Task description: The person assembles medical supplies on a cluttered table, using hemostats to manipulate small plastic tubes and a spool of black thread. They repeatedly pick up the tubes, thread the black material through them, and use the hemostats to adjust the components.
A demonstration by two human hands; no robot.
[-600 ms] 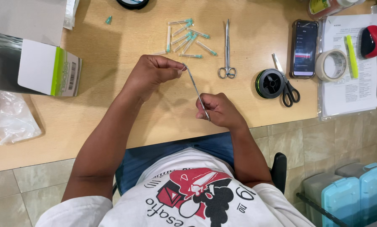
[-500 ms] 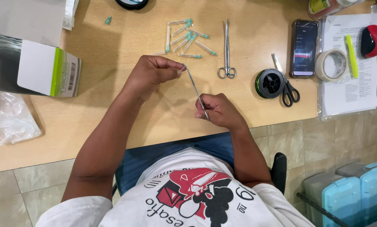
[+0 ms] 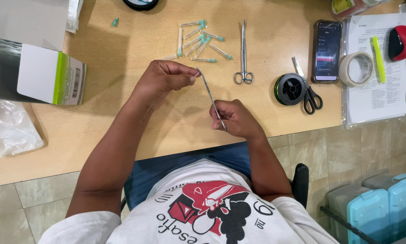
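1. Pinched in the right hand (image 3: pixel 236 118) is the handle end of a slim metal needle holder (image 3: pixel 210 96), which slants up and to the left above the desk (image 3: pixel 121 113); the fingers are curled shut around it.
2. Left hand (image 3: pixel 163 81) has thumb and fingertips pressed together at the instrument's tip, nipping something too fine to make out, perhaps a thread or needle.
3. Both hands hover over the front part of the wooden desk, close to the person's lap, and are joined only by the slanted tool.
4. Just beyond the hands lie steel surgical scissors (image 3: pixel 243 56), handles toward the person.
5. To the right of them sit a black spool (image 3: pixel 290 89) and black-handled scissors (image 3: pixel 308 90), touching each other.
6. Further back, a scatter of capped needles with teal hubs (image 3: pixel 198 40) lies loose on the wood, with one stray teal cap (image 3: pixel 115 21) off to the left.
7. At the left stand a white and green carton (image 3: pixel 49 74) and, nearer the edge, a crumpled clear plastic bag (image 3: pixel 10 131).
8. At the right are a smartphone (image 3: pixel 326 51) with its screen lit, a roll of tape (image 3: pixel 356 68), and a yellow highlighter (image 3: pixel 377 58) on printed sheets (image 3: pixel 375 97).
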